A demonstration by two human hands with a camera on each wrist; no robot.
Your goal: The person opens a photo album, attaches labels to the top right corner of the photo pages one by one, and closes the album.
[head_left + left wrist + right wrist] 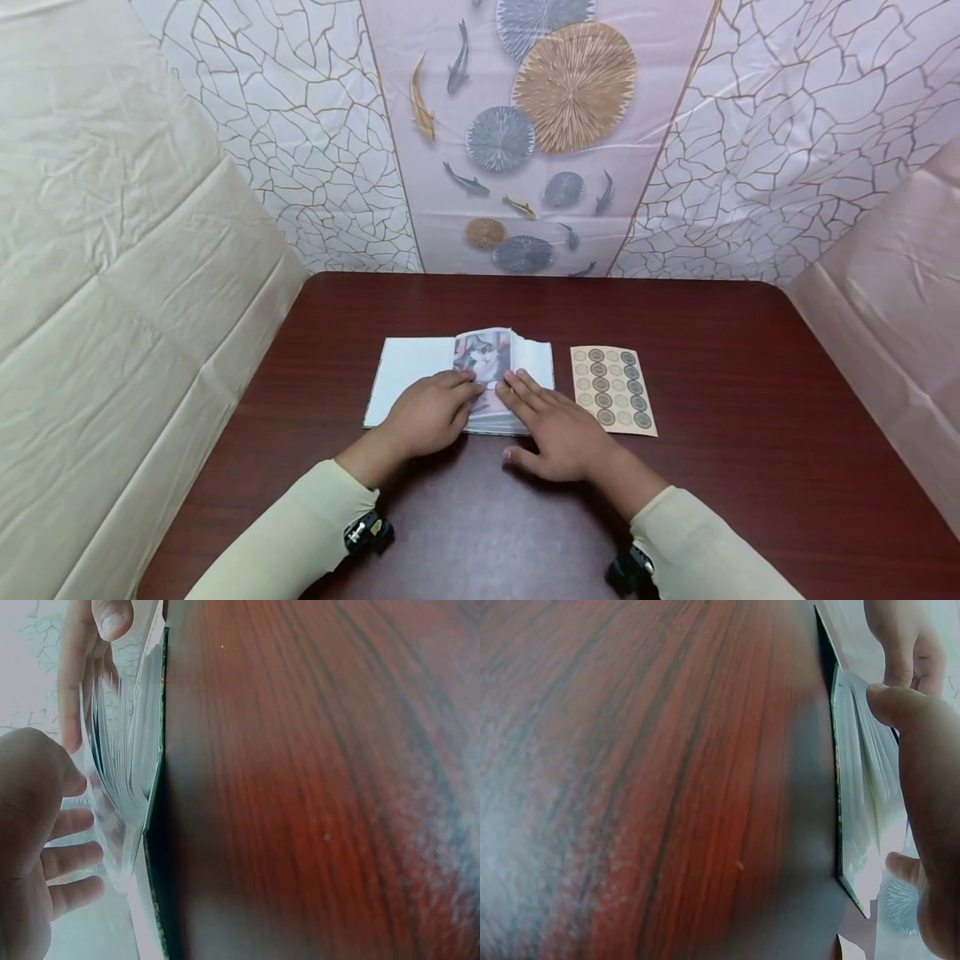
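A photo album (411,364) lies spread on the table, a blank white page on its left side. A picture of a cat (480,350) shows on the upturned page in the middle. My left hand (431,414) rests on that page, fingertips near its middle. From the other side, the fairly straight fingers of my right hand (564,431) lie on the same page, its thumb held apart near the table. A tiny white spot between the fingertips is too small to identify. In the left wrist view, the album's loose leaves (112,742) fan up between both hands.
To the right of the album lies a beige sheet of round stickers (609,392). The dark red-brown wooden table (712,350) meets a patterned cloth backdrop (315,125) behind. Pale cloth hangs (127,275) along the left side and another cloth (892,300) on the right.
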